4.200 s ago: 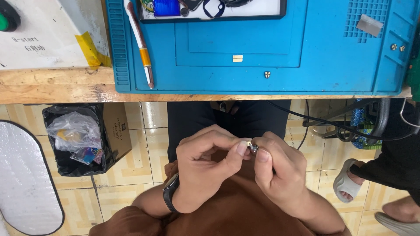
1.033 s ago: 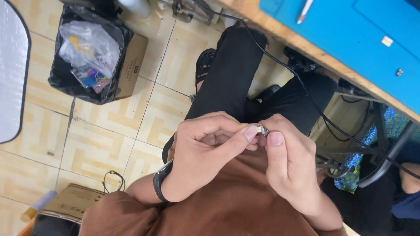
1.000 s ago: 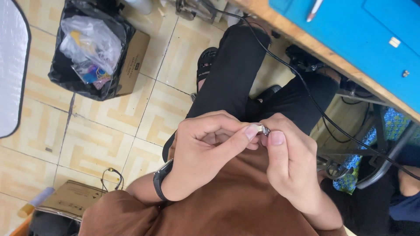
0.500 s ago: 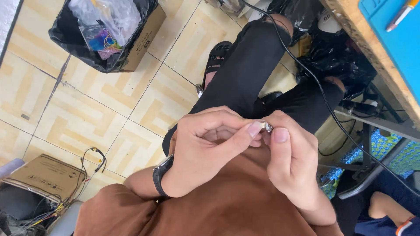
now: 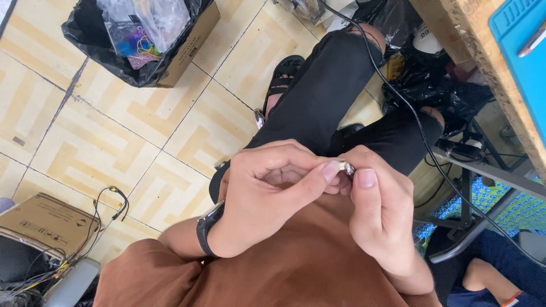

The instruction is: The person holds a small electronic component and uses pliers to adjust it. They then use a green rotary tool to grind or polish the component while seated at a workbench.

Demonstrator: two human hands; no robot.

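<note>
Pinching a tiny silvery metal part (image 5: pixel 347 168) between both sets of fingertips, the person sits with the hands drawn in close over the lap, above a brown shirt (image 5: pixel 296 267) and black trousers (image 5: pixel 324 96). The left hand (image 5: pixel 267 199), with a dark watch (image 5: pixel 206 227) at the wrist, has its grip closed on the part from one side, thumb and forefinger meeting at it; the right hand (image 5: pixel 378 210) closes on it from the other, its thumb pressed just beside the part. So small a piece shows little of itself, and I cannot tell its exact shape. To my eye the work is at a fine fitting or twisting stage, both hands steadying one piece; what comes next would call for a light, firm pinch and small finger turns, since a slip would drop it to the tiled floor (image 5: pixel 114 142). The wooden tabletop (image 5: pixel 478 62) with its blue mat (image 5: pixel 520 40) lies well apart at the upper right, a black cable (image 5: pixel 421 142) trailing down from it, and a box lined with a black bag (image 5: pixel 142 40) stands on the floor.
</note>
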